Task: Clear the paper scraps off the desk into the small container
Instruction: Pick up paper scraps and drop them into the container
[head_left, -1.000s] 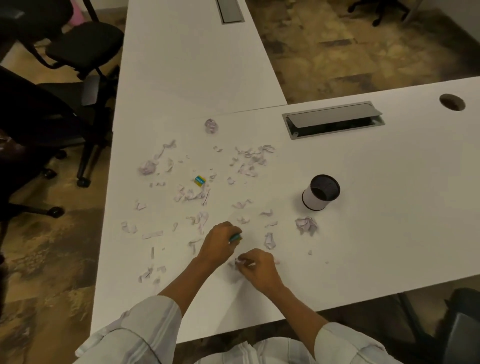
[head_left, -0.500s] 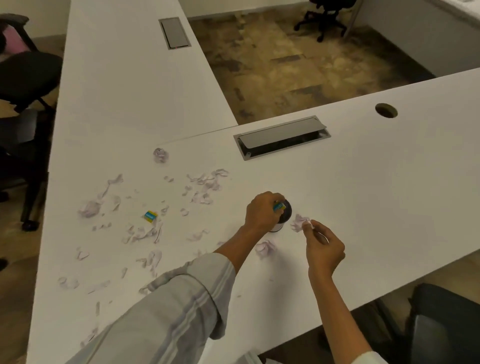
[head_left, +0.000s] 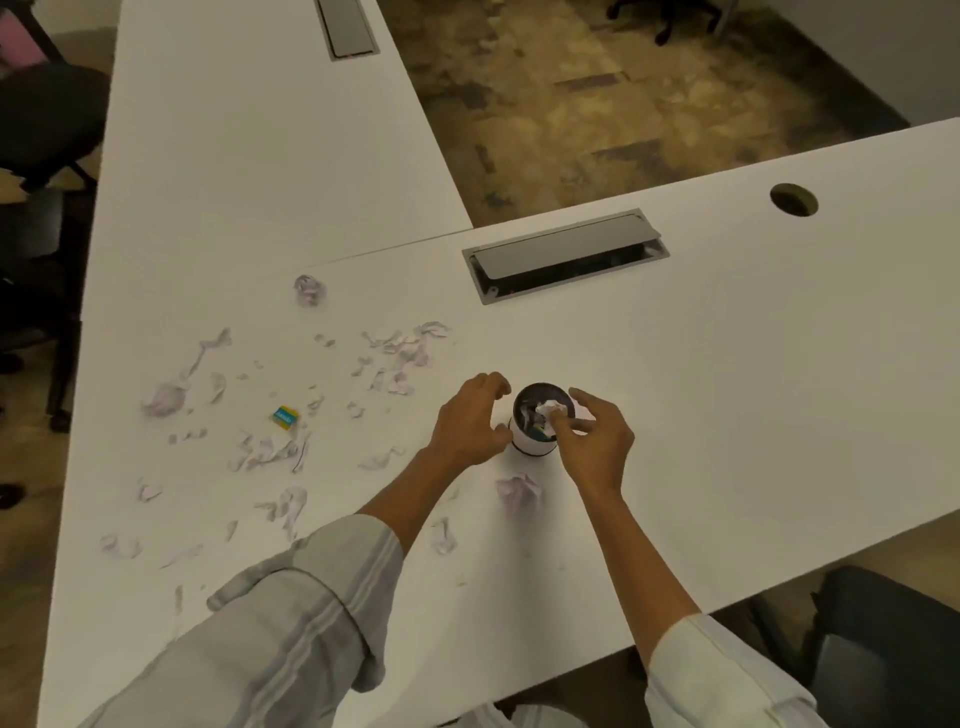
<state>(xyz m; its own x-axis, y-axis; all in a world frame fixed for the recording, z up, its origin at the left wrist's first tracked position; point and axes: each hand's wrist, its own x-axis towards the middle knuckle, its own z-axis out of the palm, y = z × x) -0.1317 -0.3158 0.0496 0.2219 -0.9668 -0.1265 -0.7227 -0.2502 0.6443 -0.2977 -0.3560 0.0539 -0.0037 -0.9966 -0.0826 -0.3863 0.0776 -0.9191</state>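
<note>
Since half a second ago: left hand (head_left: 470, 426) off the small container (head_left: 535, 436), open and empty beside it; right hand (head_left: 592, 441) moved over its rim, pinching a paper wad (head_left: 550, 410). Nearer, a crumpled ball (head_left: 519, 491) on the counter (head_left: 727, 415). Farther left, paper scraps (head_left: 270, 452) scattered.

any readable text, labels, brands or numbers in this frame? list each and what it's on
Nothing legible.
Small blue and yellow packet on the desk: a line of print on its blue face, too small and blurred to read.
Paper scraps: faint marks, unreadable.
Small container: plain white wall, no label visible.
Crumpled paper at its mouth: no readable print.
</note>
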